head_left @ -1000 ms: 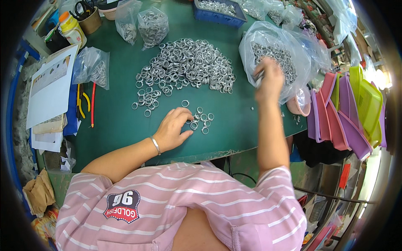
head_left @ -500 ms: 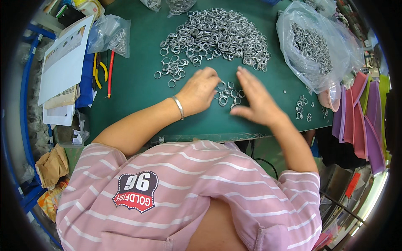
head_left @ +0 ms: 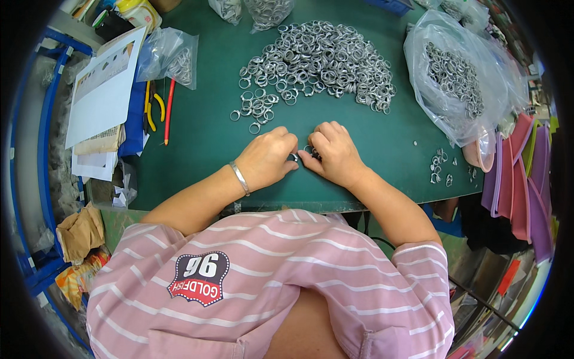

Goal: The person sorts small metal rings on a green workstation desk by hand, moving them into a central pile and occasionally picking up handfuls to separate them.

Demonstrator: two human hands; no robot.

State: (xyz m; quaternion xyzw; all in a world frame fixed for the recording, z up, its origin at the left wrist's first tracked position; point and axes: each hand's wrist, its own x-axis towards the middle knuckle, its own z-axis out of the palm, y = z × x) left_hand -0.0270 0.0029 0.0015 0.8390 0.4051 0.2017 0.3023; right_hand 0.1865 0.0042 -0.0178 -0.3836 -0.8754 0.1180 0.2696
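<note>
My left hand (head_left: pixel 267 157) is closed, with a silver metal ring (head_left: pixel 293 157) pinched at its thumb and fingertips. Close beside it, my right hand (head_left: pixel 338 154) has its fingers curled around several silver rings (head_left: pixel 310 149), mostly hidden by the fingers and thumb. Both hands rest low over the green tabletop, a small gap between their thumbs. Beyond them spreads a big heap of silver rings (head_left: pixel 326 57). A smaller scatter of rings (head_left: pixel 258 106) lies at the heap's left, just past my left hand.
A clear plastic bag (head_left: pixel 418 66) of rings stands at the far right, above a pink cup (head_left: pixel 478 154). A few loose metal pieces (head_left: pixel 439 160) lie near the right edge. At left are papers (head_left: pixel 101 90), yellow-handled pliers (head_left: pixel 156 107) and a red pen-like tool (head_left: pixel 170 110).
My right hand has gone from spread fingers to curled, gathering in the loose rings that lay between the hands. Both hands have come closer together, and the view has shifted slightly.
</note>
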